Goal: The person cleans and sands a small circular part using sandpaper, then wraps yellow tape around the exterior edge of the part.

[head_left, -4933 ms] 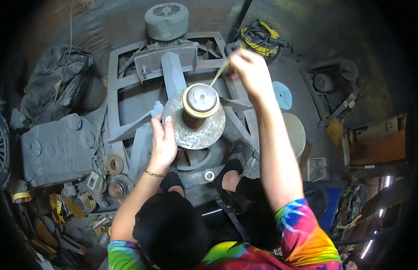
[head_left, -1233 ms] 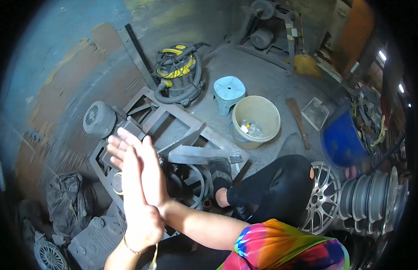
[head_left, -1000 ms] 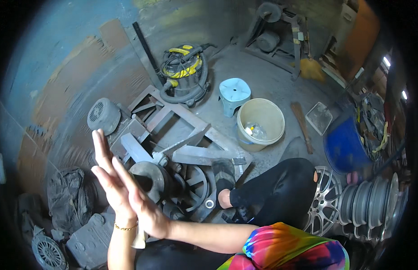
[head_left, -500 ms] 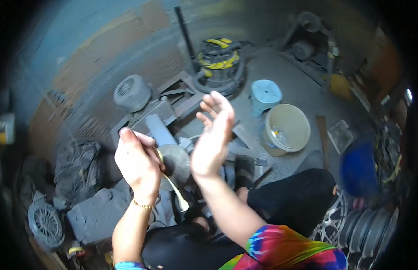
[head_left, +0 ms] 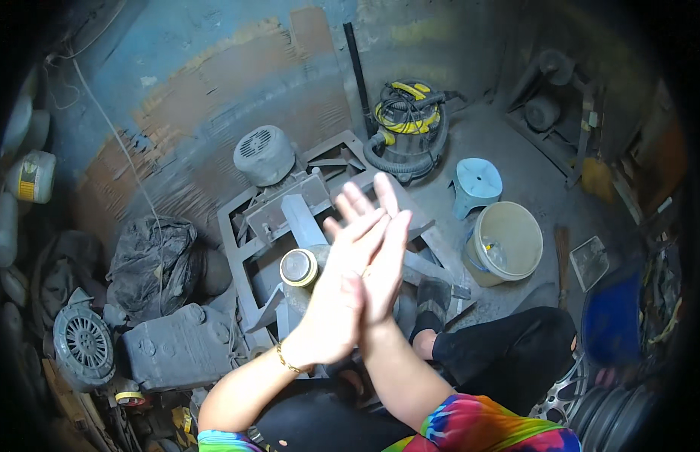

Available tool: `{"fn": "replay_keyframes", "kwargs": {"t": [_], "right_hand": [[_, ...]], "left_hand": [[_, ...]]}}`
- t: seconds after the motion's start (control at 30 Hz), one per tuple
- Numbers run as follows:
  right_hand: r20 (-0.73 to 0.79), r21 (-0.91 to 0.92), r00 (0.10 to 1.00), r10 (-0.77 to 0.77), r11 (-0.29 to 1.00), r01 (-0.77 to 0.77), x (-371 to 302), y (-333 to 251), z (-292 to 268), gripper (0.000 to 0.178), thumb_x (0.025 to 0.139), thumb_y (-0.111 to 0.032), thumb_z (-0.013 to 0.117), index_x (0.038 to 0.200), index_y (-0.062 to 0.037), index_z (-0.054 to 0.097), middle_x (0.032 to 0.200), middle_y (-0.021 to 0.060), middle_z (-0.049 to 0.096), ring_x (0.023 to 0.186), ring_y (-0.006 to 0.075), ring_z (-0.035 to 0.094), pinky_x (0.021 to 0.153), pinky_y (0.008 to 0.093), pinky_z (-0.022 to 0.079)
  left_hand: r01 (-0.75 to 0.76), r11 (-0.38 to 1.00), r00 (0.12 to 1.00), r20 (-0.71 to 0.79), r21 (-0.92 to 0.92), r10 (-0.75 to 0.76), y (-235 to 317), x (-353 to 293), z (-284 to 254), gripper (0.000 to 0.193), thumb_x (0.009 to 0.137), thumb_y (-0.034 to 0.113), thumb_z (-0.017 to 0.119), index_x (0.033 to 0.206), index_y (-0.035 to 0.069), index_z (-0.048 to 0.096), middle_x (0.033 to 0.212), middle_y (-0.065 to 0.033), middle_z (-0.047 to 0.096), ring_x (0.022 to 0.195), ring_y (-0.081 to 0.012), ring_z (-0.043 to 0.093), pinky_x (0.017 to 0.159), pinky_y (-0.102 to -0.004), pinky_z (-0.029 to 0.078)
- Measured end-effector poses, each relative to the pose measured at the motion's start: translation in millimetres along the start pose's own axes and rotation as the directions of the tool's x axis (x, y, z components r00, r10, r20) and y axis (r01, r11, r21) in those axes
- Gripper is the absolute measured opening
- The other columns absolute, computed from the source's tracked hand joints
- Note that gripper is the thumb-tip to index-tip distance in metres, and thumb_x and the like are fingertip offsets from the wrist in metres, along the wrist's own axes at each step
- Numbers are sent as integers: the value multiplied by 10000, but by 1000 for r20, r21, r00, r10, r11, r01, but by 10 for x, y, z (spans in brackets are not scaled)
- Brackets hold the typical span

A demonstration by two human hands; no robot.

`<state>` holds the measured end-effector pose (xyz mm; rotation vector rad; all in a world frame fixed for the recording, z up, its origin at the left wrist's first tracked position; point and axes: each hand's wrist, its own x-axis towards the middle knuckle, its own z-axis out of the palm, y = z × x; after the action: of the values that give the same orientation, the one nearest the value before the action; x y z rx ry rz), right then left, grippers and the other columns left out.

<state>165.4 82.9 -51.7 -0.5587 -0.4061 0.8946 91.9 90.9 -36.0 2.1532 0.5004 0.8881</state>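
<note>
- Left hand (head_left: 336, 305) and right hand (head_left: 384, 285) meet palm to palm, fingers outstretched; anything between, cannot tell.
- Pale-ringed round post (head_left: 297, 267) near left hand.

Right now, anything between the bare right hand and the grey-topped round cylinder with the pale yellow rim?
Yes: the bare left hand stands between the right hand and the cylinder in this view. Nothing visible stands between the left hand and the cylinder; depth is hard to judge.
</note>
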Motion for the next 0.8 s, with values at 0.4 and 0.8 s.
{"fn": "replay_keyframes", "kwargs": {"t": [0.4,0.8], "right_hand": [[518,-397,823,-233,787,472,-413,340,-293,687,1076,-451,243,1526,66,287,1589,259,286,1498,393,237,1218,469,157],[657,-524,753,45,745,413,-68,-113,-382,162,785,60,705,927,-14,731,866,114,708,795,227,692,717,310,543]], "left_hand": [[161,801,876,-290,-576,-384,-214,197,-56,927,957,747,45,1601,90,161,1621,-141,260,1494,-281,213,1192,-429,138],[67,704,804,-380,-707,-457,-380,91,-311,784,1003,701,179,1316,63,511,1153,-79,611,1106,-210,547,929,-340,419]]}}
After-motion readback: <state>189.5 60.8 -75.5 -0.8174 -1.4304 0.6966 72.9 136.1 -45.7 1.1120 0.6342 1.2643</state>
